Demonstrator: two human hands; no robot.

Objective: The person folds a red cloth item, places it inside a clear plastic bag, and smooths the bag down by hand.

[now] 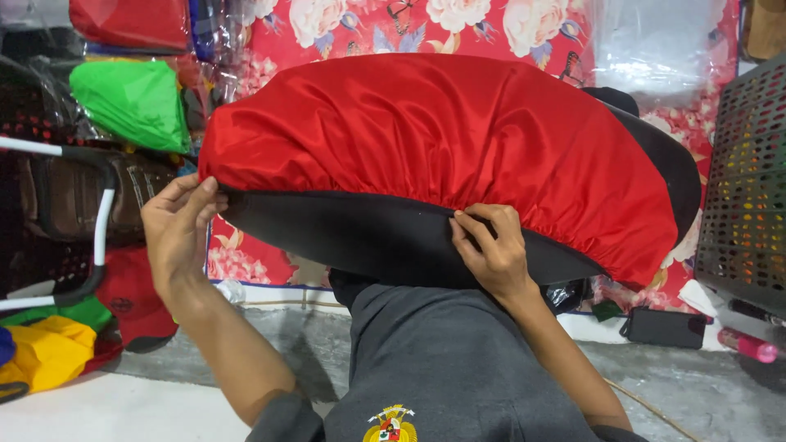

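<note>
While each hand pinches its hem, left hand [176, 233] and right hand [490, 250], the red cover [426, 139] stretches between them.

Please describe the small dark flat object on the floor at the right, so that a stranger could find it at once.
Start at the big red cover that both hands stretch over a black seat, and follow its lower right end down to the grey floor. There, beside the perforated dark basket, lies a black phone-like slab. Unlike the pink tube next to it, it is flat, rectangular and black.
</note>
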